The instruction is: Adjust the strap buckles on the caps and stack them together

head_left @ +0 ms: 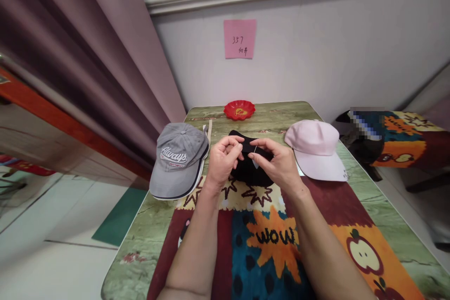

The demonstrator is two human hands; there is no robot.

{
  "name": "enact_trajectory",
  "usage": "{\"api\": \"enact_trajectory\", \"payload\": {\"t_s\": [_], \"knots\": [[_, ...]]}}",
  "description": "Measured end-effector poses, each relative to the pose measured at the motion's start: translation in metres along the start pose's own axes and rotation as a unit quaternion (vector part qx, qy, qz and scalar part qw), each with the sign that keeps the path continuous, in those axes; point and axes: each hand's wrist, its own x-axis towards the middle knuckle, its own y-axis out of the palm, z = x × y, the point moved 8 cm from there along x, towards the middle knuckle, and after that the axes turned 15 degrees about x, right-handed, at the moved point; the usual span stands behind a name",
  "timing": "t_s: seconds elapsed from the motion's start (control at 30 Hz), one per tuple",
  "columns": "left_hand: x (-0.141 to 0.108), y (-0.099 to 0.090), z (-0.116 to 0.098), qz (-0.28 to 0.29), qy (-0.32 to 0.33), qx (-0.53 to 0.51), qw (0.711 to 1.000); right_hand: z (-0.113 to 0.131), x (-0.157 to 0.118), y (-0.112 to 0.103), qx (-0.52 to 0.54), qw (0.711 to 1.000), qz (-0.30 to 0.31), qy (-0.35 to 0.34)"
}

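Observation:
A black cap (252,173) rests near the middle of the table, its strap side up between my hands. My left hand (225,158) pinches the left part of the black strap (249,147). My right hand (276,161) holds the strap's right part between thumb and fingers, by a thin light-coloured buckle edge. To the left sits a grey cap (181,150) with "Always" lettering, its brim toward me. A pale pink cap (316,143) sits to the right, brim also toward me. My hands partly cover the black cap.
A red scalloped dish (239,110) stands at the table's back edge, by the wall. A colourful patterned cloth (267,253) covers the table's middle and front. A purple curtain (116,33) hangs at the left. Another table with a similar cloth (404,138) is at the right.

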Motion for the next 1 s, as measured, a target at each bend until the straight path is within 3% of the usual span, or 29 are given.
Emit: {"api": "enact_trajectory", "payload": {"t_s": [0.3, 0.43, 0.57, 0.73, 0.87, 0.93, 1.0], "knots": [[0.001, -0.011, 0.005, -0.005, 0.02, 0.019, 1.0, 0.001, 0.0, 0.002, 0.009, 1.0, 0.02, -0.013], [0.0, -0.001, 0.003, 0.041, 0.01, 0.037, 0.998, 0.002, 0.0, 0.006, 0.008, 0.999, 0.023, -0.022], [0.0, 0.005, 0.003, 0.068, -0.004, 0.119, 0.991, 0.0, 0.0, 0.007, 0.017, 0.999, 0.043, -0.018], [0.004, -0.006, 0.012, 0.057, -0.018, 0.143, 0.988, -0.029, -0.003, -0.012, -0.072, 0.987, 0.136, 0.053], [0.008, -0.012, 0.018, 0.045, -0.006, 0.147, 0.988, -0.056, -0.006, -0.026, -0.171, 0.966, 0.186, 0.06], [0.012, -0.011, 0.023, 0.036, 0.004, 0.141, 0.989, -0.062, -0.003, -0.026, -0.198, 0.967, 0.156, 0.049], [0.015, -0.009, 0.027, 0.011, 0.025, 0.12, 0.992, -0.06, 0.002, -0.028, -0.223, 0.972, 0.066, 0.026]]}}
